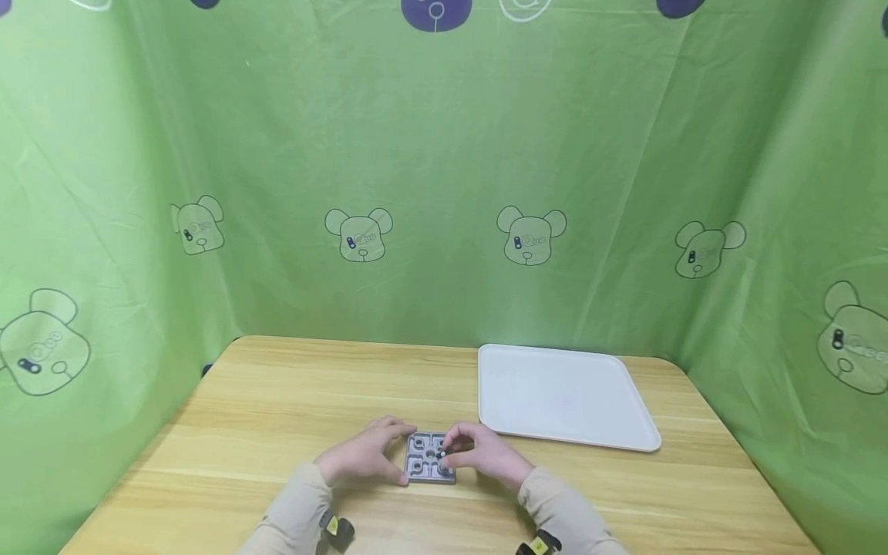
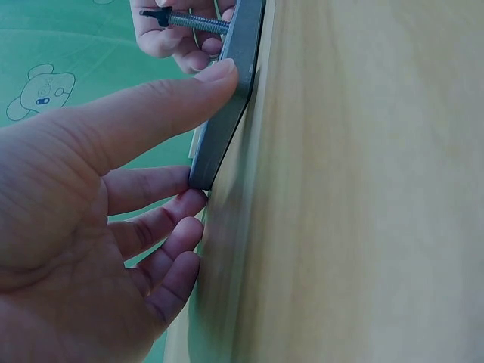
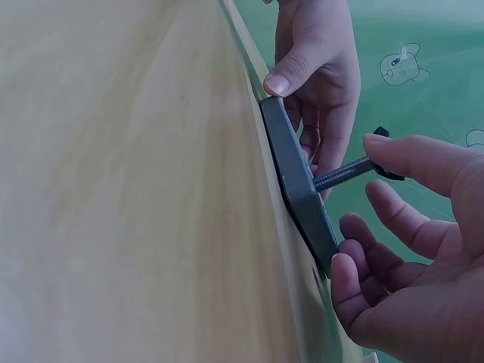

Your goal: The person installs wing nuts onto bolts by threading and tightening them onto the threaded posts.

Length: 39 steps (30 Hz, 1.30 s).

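Observation:
A square grey plate [image 1: 432, 477] with several round recesses lies flat on the table in front of the person. My left hand [image 1: 362, 455] grips its left side, thumb at the near corner and index finger at the far one. A threaded wing bolt [image 3: 344, 175] with a black winged head stands up from the plate. At its head, my right hand [image 1: 491, 456] pinches with thumb and index finger; the other fingers curl beside the plate's edge. In the left wrist view the shank of the bolt [image 2: 198, 23] shows above the plate [image 2: 227, 125].
A white rectangular tray [image 1: 565, 393] lies at the back right of the wooden table [image 1: 312, 385], behind the right hand. Green curtains [image 1: 444, 154] with bear-head prints enclose the table at the back and both sides.

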Tool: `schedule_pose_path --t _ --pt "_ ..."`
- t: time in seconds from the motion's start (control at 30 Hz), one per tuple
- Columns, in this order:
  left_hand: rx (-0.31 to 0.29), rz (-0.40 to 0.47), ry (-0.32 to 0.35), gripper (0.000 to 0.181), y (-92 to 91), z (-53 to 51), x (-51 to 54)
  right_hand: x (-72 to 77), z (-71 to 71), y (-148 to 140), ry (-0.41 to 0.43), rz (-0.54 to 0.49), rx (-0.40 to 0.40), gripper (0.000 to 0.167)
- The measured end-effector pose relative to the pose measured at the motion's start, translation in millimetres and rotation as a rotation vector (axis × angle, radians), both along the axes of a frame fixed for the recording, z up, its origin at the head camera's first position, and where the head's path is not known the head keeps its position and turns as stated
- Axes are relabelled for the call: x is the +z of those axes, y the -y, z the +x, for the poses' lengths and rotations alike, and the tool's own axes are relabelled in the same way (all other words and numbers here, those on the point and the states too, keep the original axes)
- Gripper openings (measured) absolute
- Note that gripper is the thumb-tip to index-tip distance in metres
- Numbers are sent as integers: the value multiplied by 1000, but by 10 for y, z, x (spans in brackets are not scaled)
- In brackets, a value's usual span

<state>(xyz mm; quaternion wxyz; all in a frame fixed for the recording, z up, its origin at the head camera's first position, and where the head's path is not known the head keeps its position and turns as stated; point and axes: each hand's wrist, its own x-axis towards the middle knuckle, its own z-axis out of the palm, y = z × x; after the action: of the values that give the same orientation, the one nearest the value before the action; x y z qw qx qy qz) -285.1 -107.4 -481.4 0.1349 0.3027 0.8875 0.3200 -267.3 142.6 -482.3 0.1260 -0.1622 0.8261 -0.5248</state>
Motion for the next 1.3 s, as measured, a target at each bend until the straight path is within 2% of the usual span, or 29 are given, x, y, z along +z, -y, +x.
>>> schedule_pose_path --t 0.53,0.97,1.3 --pt "-2 -6 1 86 4 3 5 -18 -2 49 -16 26 6 25" --pt "21 9 30 86 0 -6 -10 2 -9 -2 -8 28 84 26" --pt "15 6 22 87 1 -15 -16 32 19 -46 47 23 32 26"
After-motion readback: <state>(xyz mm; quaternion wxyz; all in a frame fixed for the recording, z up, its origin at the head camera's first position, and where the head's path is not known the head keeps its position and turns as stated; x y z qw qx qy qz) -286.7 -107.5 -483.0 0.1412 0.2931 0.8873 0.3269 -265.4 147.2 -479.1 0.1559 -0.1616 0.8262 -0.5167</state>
